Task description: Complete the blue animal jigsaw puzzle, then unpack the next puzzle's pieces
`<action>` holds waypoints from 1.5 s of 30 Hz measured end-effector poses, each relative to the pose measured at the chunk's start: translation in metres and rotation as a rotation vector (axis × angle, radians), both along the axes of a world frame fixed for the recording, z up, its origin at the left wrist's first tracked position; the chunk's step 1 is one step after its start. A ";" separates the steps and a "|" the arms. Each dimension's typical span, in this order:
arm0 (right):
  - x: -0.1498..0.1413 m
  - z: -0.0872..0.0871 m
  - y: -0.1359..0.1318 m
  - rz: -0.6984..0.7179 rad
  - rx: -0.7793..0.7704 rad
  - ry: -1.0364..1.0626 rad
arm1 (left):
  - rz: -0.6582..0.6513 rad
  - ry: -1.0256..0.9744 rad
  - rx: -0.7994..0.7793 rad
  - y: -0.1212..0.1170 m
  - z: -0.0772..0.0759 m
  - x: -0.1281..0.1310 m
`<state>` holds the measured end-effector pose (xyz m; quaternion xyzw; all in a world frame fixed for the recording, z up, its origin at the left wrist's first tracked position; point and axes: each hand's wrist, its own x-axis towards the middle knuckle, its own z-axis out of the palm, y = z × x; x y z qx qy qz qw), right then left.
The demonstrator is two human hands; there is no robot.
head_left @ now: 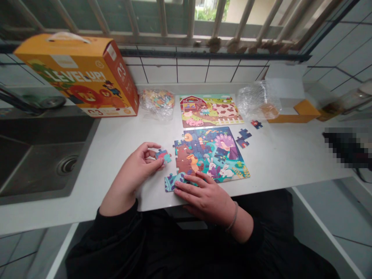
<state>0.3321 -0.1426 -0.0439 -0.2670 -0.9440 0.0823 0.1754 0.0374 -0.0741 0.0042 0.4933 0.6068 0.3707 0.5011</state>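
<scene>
A partly joined jigsaw puzzle [200, 149] with a bear, rabbits and a peacock lies flat on the white counter [116, 135]. My left hand [142, 162] pinches a puzzle piece [164, 155] in blue, red and teal, just left of the puzzle's ragged left edge. My right hand [203, 195] lies with fingers stretched over the puzzle's lower left part, covering some of it. A leafy blue corner piece [170, 183] juts out to the left of those fingertips. Several loose pieces [244, 134] rest off the upper right side.
Behind the puzzle lies a farm picture [210, 110]. A bag of pieces [158, 100] and an orange box [84, 77] stand to its left, crumpled clear plastic [257, 100] and an opened carton [293, 112] to its right. A sink [87, 143] is at the left.
</scene>
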 end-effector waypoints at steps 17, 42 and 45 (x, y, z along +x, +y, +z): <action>-0.001 0.001 0.000 -0.009 -0.013 0.008 | -0.272 0.315 0.039 -0.003 -0.001 0.001; -0.001 0.000 0.000 0.002 -0.012 0.023 | -0.265 0.344 0.015 0.002 -0.020 0.001; -0.001 0.001 0.001 0.002 -0.011 0.025 | -0.274 0.365 0.013 0.002 -0.019 0.002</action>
